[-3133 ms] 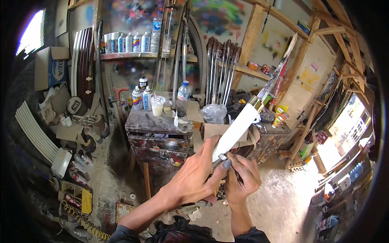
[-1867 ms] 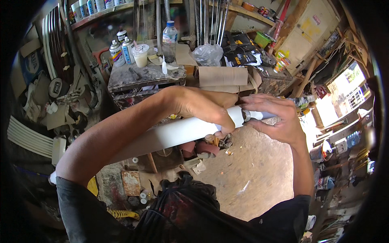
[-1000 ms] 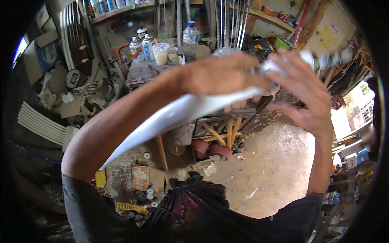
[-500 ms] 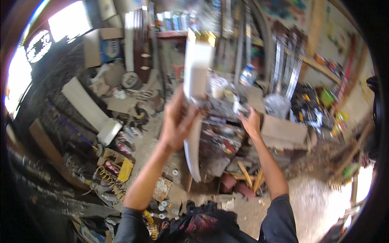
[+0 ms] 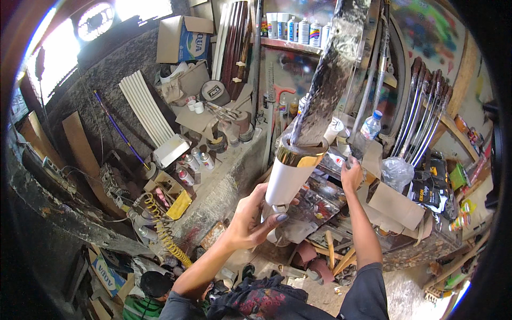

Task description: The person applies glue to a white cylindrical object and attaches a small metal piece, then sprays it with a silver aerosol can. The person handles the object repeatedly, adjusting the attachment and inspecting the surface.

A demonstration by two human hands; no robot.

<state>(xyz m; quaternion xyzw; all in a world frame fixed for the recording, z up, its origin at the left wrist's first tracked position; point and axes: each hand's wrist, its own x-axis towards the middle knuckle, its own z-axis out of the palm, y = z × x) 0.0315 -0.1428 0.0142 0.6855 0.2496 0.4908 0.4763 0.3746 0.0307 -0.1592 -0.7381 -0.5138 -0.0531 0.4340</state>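
My left hand (image 5: 255, 221) is wrapped around a white tapered sheath-like piece (image 5: 288, 184) with a shiny gold band at its wide upper end. It is held tilted in front of me, and its lower end is partly hidden by my fingers. A dark, paint-mottled upright strip (image 5: 333, 80) rises from the line of its mouth; whether it stands behind or enters it I cannot tell. My right hand (image 5: 351, 175) reaches over the cluttered workbench (image 5: 320, 194), fingers closed; what they hold, if anything, is unclear. Beyond them stands a clear plastic bottle (image 5: 370, 127) with a blue cap.
Spray cans (image 5: 304, 32) line a shelf at the back. Several long dark-and-silver pieces (image 5: 426, 112) lean at the right near a cardboard piece (image 5: 397, 205). On the left lie white strips (image 5: 146, 104) and a yellow coiled hose (image 5: 168, 240). A person in a dark cap (image 5: 154, 284) is at lower left.
My view has swung left and steadied. The white piece has come lower and tilts rightward, showing its gold-rimmed mouth. My right hand now appears lower and farther right in the picture.
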